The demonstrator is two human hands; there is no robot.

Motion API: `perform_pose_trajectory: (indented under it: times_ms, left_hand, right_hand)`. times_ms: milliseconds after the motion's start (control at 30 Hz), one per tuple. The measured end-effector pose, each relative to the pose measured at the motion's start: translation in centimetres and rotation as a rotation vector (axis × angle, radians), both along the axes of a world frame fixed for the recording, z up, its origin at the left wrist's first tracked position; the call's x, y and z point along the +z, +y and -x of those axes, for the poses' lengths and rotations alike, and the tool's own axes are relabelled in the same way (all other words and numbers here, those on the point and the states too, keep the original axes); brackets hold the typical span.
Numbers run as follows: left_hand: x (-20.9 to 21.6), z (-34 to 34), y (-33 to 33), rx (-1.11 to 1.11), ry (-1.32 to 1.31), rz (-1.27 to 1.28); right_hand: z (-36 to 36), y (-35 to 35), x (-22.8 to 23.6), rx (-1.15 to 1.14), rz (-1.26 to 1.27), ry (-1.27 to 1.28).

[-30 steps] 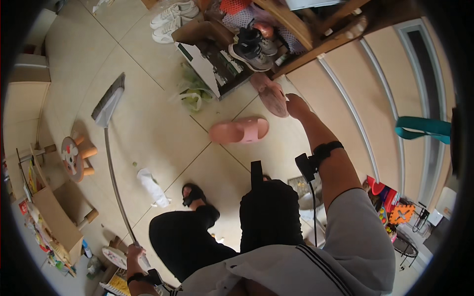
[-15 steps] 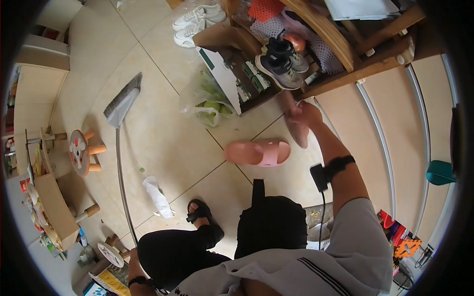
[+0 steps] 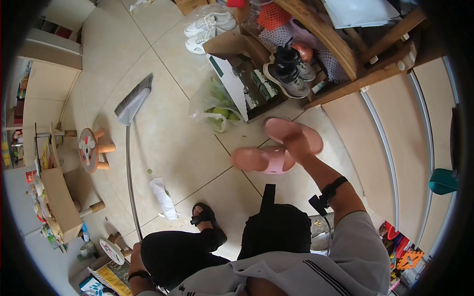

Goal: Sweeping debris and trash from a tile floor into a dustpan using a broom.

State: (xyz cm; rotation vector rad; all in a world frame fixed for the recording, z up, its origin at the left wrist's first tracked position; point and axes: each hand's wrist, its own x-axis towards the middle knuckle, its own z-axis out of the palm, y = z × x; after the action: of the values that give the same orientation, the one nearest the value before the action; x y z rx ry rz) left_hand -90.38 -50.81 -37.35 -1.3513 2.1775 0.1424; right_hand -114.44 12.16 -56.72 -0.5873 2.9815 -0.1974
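Observation:
With my right hand [image 3: 298, 149] I grip a pink slide slipper [image 3: 313, 137] at its middle. It is low over the tiles, close to its mate, a second pink slipper [image 3: 247, 160], which lies flat on the floor. My left hand [image 3: 136, 256] is by my left knee, around the upper handle of a broom [image 3: 130, 177]; its fingers are mostly hidden. The broom's grey bristle head [image 3: 134, 101] rests on the floor farther out.
A crumpled white paper [image 3: 163, 198] lies by my sandalled foot [image 3: 203, 215]. Beyond the slippers are a bag of green fruit [image 3: 217, 116], an open cardboard box [image 3: 232, 81], white shoes [image 3: 210, 30] and dark sneakers [image 3: 289, 74] by a wooden rack [image 3: 340, 47]. A small stool [image 3: 90, 150] stands left; drawers [image 3: 390, 133] right.
My right hand has brought its slipper down and left toward the other one, turning it from upright-looking to more sideways. The view has shifted slightly; the broom stays in place.

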Motion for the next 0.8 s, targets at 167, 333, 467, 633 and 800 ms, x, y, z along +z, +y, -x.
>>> perform_pose_trajectory:
  times_ms: [167, 333, 467, 633, 800]
  left_hand:
    - [0.1, -0.1, 0.0, -0.005, -0.001, 0.001]
    - [0.2, -0.7, -0.2, -0.002, 0.000, 0.000]
    - [0.1, -1.0, -0.1, -0.004, 0.004, -0.002]
    - [0.2, -1.7, -0.2, -0.006, 0.007, -0.002]
    - [0.4, -2.6, -0.5, -0.007, 0.017, -0.004]
  right_hand:
    - [-0.3, -1.7, -0.2, 0.064, 0.069, -0.083]
    - [-0.9, -2.1, 2.0, 0.248, -0.112, -0.224]
    - [-1.4, -2.3, 0.2, 0.134, -0.003, -0.267]
    - [-0.7, -3.5, 3.0, 0.088, 0.197, -0.526]
    - [-2.2, -4.1, 2.0, 0.299, 0.141, -0.410]
